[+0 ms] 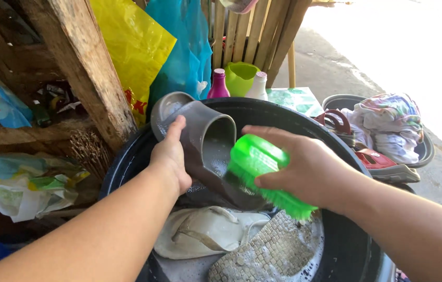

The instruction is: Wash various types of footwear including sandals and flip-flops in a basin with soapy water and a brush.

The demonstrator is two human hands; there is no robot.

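Hands work best like this: left hand (171, 156) grips the grey slipper (205, 143) tight while right hand (304, 167) clutches the green brush (262, 169), scrubbing firmly.

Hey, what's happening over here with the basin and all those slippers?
A person is scrubbing footwear by hand. The left hand holds a grey slide sandal tilted up over a black basin, while the right hand presses a green scrub brush against it. Two more pale slippers lie soapy and wet in the basin below. Behind it stand a pink bottle and a white bottle, and a second basin holds clothes.
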